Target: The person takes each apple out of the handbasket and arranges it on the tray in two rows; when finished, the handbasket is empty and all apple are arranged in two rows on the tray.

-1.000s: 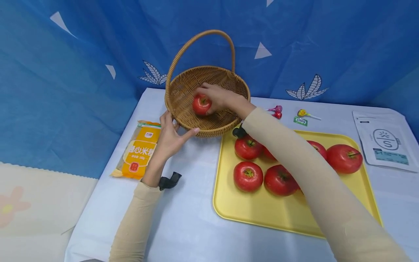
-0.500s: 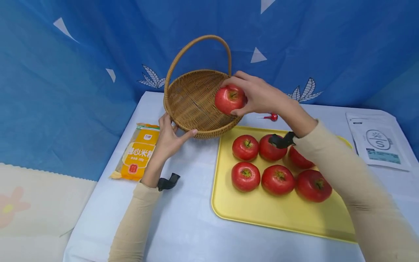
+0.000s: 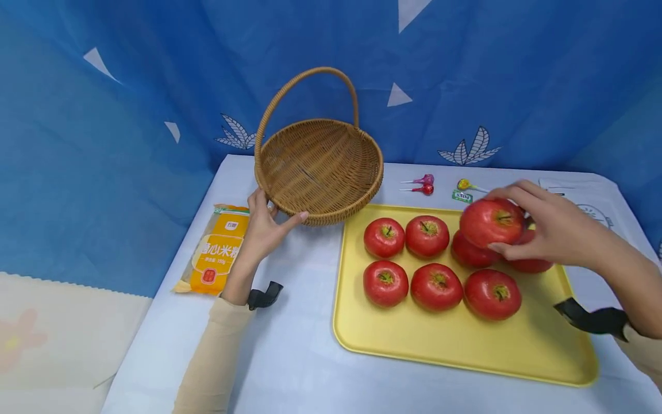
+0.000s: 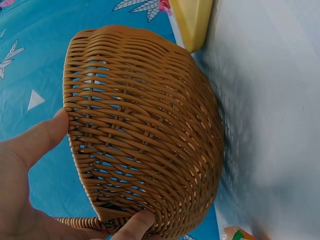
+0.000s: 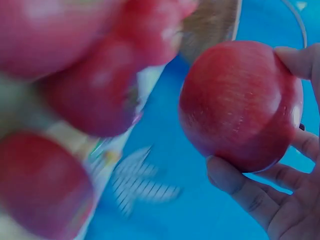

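Observation:
My left hand (image 3: 262, 231) grips the brown wicker basket (image 3: 336, 217) at its front left, thumb at the rim and fingers near the foot of the handle. The basket tilts so that its woven inside faces me in the head view. In the left wrist view its woven underside (image 4: 145, 125) fills the middle. My right hand (image 3: 564, 227) holds a red apple (image 3: 486, 223) between thumb and fingers, over the back right of the yellow tray (image 3: 439, 348). Several other red apples (image 3: 437, 286) lie on the tray, and the held one overlaps two of them.
A yellow packet (image 3: 219, 250) lies left of my left hand. Behind the tray are two lollipops (image 3: 425, 188), a yellow lollipop (image 3: 464, 184) and a small green sweet (image 3: 462, 196). A white pouch (image 3: 595, 201) sits at the back right, and a blue cloth (image 3: 465, 69) hangs behind.
My right hand has carried the apple out of the basket, rightward to over the tray. My left hand keeps its hold on the basket.

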A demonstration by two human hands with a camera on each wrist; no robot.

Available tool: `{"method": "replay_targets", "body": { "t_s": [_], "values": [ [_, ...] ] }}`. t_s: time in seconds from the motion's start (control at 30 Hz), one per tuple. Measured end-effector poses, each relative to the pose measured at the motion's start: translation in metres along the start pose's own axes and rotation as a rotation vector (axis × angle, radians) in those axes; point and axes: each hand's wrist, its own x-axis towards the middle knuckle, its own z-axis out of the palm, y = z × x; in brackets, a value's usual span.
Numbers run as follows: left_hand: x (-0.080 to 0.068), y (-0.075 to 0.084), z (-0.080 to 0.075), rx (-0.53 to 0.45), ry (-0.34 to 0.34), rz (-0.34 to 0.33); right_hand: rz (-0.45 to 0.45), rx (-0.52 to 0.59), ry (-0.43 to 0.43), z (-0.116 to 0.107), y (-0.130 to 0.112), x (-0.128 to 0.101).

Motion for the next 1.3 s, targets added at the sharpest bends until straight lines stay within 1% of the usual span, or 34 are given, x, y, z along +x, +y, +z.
{"method": "replay_targets", "body": {
  "t_s": [0.1,0.23,0.33,0.37,0.43,0.63,0.7,0.77,0.87,0.93,1.1,1.3],
  "values": [
    [0.000,0.000,-0.002,-0.002,-0.002,0.004,0.044,-0.060,0.049,0.006,0.019,-0.041],
    [0.003,0.001,-0.008,0.009,0.003,0.014,0.147,-0.098,0.046,0.020,0.036,-0.084],
    [0.004,0.001,-0.011,0.013,0.010,0.008,0.211,-0.087,0.052,0.033,0.046,-0.105],
    [0.005,0.001,-0.012,0.014,0.012,0.006,0.219,-0.078,0.060,0.037,0.049,-0.111],
    [0.005,0.000,-0.013,0.020,0.018,-0.002,0.250,-0.044,0.049,0.047,0.054,-0.118],
    [0.005,-0.002,-0.012,0.043,0.028,-0.008,0.370,0.082,-0.071,0.074,0.059,-0.127],
    [0.005,-0.003,-0.012,0.048,0.026,-0.005,0.386,0.107,-0.087,0.080,0.058,-0.127],
    [0.005,-0.004,-0.012,0.046,0.024,-0.005,0.373,0.123,-0.085,0.083,0.057,-0.126],
    [0.006,-0.005,-0.012,0.044,0.029,-0.007,0.328,0.126,-0.059,0.086,0.054,-0.123],
    [0.006,-0.006,-0.013,0.052,0.030,-0.020,0.316,0.127,-0.064,0.088,0.051,-0.121],
    [0.004,-0.010,-0.014,0.059,0.022,-0.050,0.357,0.109,-0.115,0.090,0.044,-0.123],
    [0.004,-0.012,-0.013,0.007,0.020,-0.033,0.379,0.056,-0.124,0.088,0.043,-0.123]
  ]
}}
